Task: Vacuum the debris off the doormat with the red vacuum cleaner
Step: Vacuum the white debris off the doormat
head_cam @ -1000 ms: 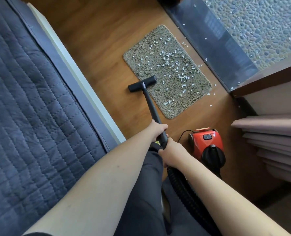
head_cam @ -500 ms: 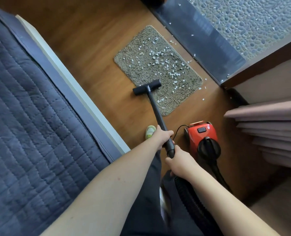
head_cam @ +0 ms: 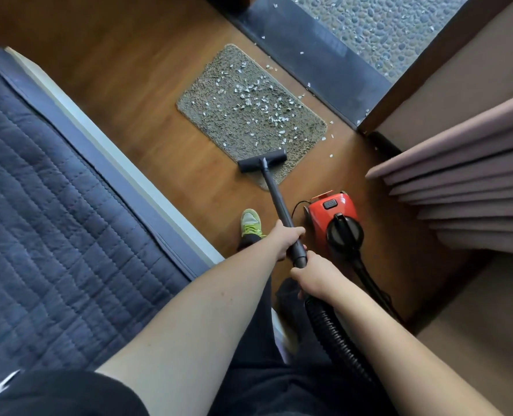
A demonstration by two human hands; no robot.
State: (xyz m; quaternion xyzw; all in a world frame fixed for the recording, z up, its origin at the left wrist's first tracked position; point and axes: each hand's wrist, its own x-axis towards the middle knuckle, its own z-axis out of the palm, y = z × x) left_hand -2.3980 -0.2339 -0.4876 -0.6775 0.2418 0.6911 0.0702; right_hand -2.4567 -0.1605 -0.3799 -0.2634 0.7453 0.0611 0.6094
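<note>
Both hands wrap the black wand (head_cam: 279, 202): the right hand (head_cam: 315, 277) grips its lower end where the ribbed hose (head_cam: 336, 334) joins, and the left hand (head_cam: 285, 240) holds it just above. Beside them on the wooden floor (head_cam: 147, 85) sits the red vacuum cleaner (head_cam: 334, 214), close to a green shoe (head_cam: 250, 222).

Over the last second the nozzle head (head_cam: 262, 160) has been drawn back toward the person, from mid-mat to the near edge of the doormat (head_cam: 219, 121), half of it overhanging bare floor. The strip it crossed looks mostly free of flakes, so I judge one pull stroke done.

Most white debris (head_cam: 255, 100) lies on the mat's middle and far side, with strays by the dark threshold (head_cam: 309, 49). No containers show apart from the vacuum's body, whose contents are hidden.
</note>
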